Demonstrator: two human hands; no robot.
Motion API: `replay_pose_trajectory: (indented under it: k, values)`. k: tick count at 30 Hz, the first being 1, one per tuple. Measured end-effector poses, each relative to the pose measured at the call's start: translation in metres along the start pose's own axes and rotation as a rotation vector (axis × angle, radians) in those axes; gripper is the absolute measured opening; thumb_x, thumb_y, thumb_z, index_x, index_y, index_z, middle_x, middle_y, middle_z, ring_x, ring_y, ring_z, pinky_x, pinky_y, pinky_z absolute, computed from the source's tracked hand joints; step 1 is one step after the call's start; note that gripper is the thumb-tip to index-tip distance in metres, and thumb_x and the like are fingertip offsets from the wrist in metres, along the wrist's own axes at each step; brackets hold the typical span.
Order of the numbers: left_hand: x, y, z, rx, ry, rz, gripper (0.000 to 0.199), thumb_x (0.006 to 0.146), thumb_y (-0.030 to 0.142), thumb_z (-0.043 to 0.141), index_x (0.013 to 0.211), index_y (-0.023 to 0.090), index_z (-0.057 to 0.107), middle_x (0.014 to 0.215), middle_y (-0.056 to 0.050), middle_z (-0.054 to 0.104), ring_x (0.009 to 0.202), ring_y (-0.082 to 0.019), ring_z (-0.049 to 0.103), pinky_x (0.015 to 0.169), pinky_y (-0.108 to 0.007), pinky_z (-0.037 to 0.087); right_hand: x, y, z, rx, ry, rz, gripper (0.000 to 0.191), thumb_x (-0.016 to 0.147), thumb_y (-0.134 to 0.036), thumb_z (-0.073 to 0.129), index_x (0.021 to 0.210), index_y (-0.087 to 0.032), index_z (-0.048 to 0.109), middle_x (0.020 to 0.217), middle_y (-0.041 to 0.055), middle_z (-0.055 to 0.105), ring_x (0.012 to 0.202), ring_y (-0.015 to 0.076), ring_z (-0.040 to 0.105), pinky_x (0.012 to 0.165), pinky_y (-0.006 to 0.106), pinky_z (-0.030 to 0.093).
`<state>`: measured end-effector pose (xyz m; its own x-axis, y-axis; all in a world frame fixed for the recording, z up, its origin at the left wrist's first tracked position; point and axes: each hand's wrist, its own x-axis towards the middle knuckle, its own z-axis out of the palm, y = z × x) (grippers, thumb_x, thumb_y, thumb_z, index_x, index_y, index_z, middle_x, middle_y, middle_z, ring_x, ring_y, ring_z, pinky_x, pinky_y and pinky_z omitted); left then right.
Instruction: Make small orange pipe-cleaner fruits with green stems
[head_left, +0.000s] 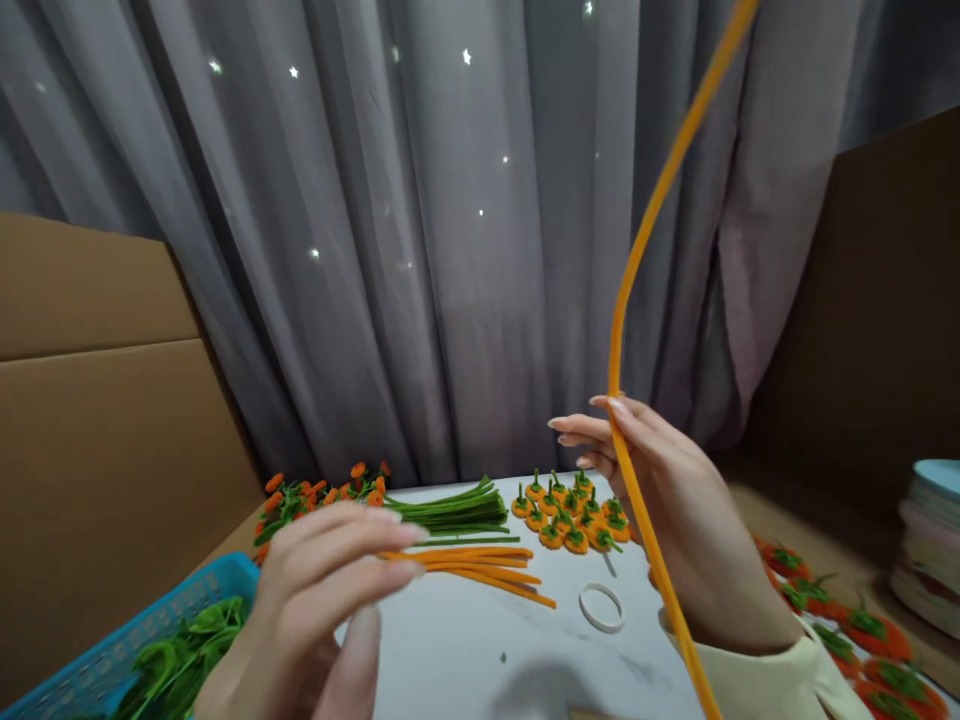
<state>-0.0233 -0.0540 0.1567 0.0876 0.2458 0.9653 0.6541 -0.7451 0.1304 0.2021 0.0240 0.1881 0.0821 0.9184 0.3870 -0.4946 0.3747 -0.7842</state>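
My right hand [682, 510] pinches a long, fuzzy orange pipe cleaner [617, 325] between thumb and forefinger. The pipe cleaner curves from the top of the view down past my wrist. My left hand [307, 580] hovers at the lower left with thumb and fingers apart, holding nothing. Behind its fingertips several more orange pipe cleaners [487, 562] lie on the white board [457, 640]. A bundle of green pipe cleaners [457, 512] rests farther back. Several small orange discs with green stalks [574, 525] stand beside the bundle, near my right hand. A white ring [583, 606] lies in front of them.
A blue basket [127, 640] with green leaf pieces is at the lower left. Small orange flowers [289, 495] lie behind my left hand. Red-orange pieces with green tops [870, 630] and stacked round items [930, 560] are at right. Cardboard [97, 450] and a grey curtain [465, 300] surround the board.
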Motion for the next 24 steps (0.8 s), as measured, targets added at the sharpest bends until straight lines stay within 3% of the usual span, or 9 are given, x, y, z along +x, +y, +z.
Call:
replay_pose_trajectory:
  k: [2, 5, 8, 10, 13, 16, 19, 24]
  values:
    - [0.024, 0.012, 0.013, -0.066, 0.168, -0.045, 0.021, 0.08, 0.006, 0.046, 0.081, 0.02, 0.062, 0.087, -0.002, 0.063, 0.09, -0.021, 0.057, 0.084, -0.037, 0.042, 0.001, 0.006, 0.003, 0.011, -0.022, 0.074, 0.016, 0.082, -0.035, 0.059, 0.088, -0.02, 0.055, 0.091, 0.0051, 0.071, 0.087, 0.0157, 0.063, 0.067, 0.021, 0.046]
    - [0.034, 0.012, 0.022, -0.093, 0.073, -0.143, 0.019, 0.082, 0.008, 0.046, 0.08, 0.019, 0.061, 0.09, -0.003, 0.063, 0.093, -0.021, 0.055, 0.085, -0.035, 0.04, 0.001, 0.016, 0.008, 0.011, -0.083, 0.165, 0.016, 0.08, -0.035, 0.061, 0.085, -0.02, 0.059, 0.092, 0.0047, 0.071, 0.091, 0.0168, 0.062, 0.073, 0.024, 0.046]
    - [0.029, 0.0, 0.027, -0.094, -0.183, -0.256, 0.016, 0.086, 0.019, 0.045, 0.082, 0.019, 0.061, 0.093, -0.004, 0.063, 0.095, -0.021, 0.054, 0.085, -0.034, 0.039, 0.0, 0.026, 0.013, -0.017, -0.157, 0.198, 0.018, 0.079, -0.037, 0.062, 0.083, -0.019, 0.061, 0.091, 0.0046, 0.07, 0.089, 0.0175, 0.062, 0.074, 0.026, 0.045]
    - [0.027, -0.01, 0.034, -0.123, -0.419, -0.456, 0.025, 0.089, 0.03, 0.04, 0.084, 0.018, 0.061, 0.091, -0.006, 0.064, 0.091, -0.021, 0.055, 0.083, -0.033, 0.04, -0.001, 0.031, 0.016, -0.063, -0.203, 0.192, 0.021, 0.079, -0.039, 0.061, 0.083, -0.019, 0.062, 0.092, 0.0055, 0.07, 0.09, 0.0182, 0.062, 0.076, 0.027, 0.044]
    - [0.024, -0.024, 0.05, -0.376, -0.86, -0.673, 0.03, 0.088, 0.041, 0.042, 0.094, 0.017, 0.061, 0.096, -0.005, 0.065, 0.092, -0.02, 0.057, 0.082, -0.031, 0.043, -0.003, 0.036, 0.019, -0.149, -0.253, 0.161, 0.022, 0.08, -0.04, 0.059, 0.082, -0.018, 0.062, 0.092, 0.0066, 0.07, 0.094, 0.0201, 0.061, 0.081, 0.03, 0.042]
    - [0.02, -0.033, 0.062, -0.654, -1.1, -0.732, 0.027, 0.084, 0.039, 0.051, 0.091, 0.014, 0.06, 0.093, -0.006, 0.066, 0.09, -0.019, 0.06, 0.082, -0.03, 0.045, -0.002, 0.036, 0.018, -0.215, -0.275, 0.107, 0.021, 0.083, -0.038, 0.057, 0.084, -0.018, 0.063, 0.091, 0.0061, 0.07, 0.095, 0.0206, 0.061, 0.085, 0.032, 0.041]
    - [0.017, -0.036, 0.063, -0.846, -1.276, -0.801, 0.028, 0.083, 0.038, 0.053, 0.086, 0.011, 0.06, 0.079, -0.008, 0.067, 0.077, -0.018, 0.063, 0.077, -0.03, 0.048, 0.0, 0.032, 0.013, -0.276, -0.261, 0.015, 0.019, 0.085, -0.036, 0.055, 0.086, -0.019, 0.064, 0.09, 0.0046, 0.071, 0.094, 0.0194, 0.061, 0.087, 0.032, 0.04]
    - [0.017, -0.04, 0.055, -0.75, -1.325, -0.759, 0.032, 0.086, 0.041, 0.048, 0.089, 0.012, 0.06, 0.081, -0.009, 0.069, 0.071, -0.016, 0.065, 0.068, -0.025, 0.05, 0.001, 0.023, 0.008, -0.347, -0.257, -0.038, 0.019, 0.086, -0.035, 0.054, 0.087, -0.019, 0.065, 0.092, 0.0045, 0.071, 0.096, 0.0198, 0.062, 0.09, 0.034, 0.04]
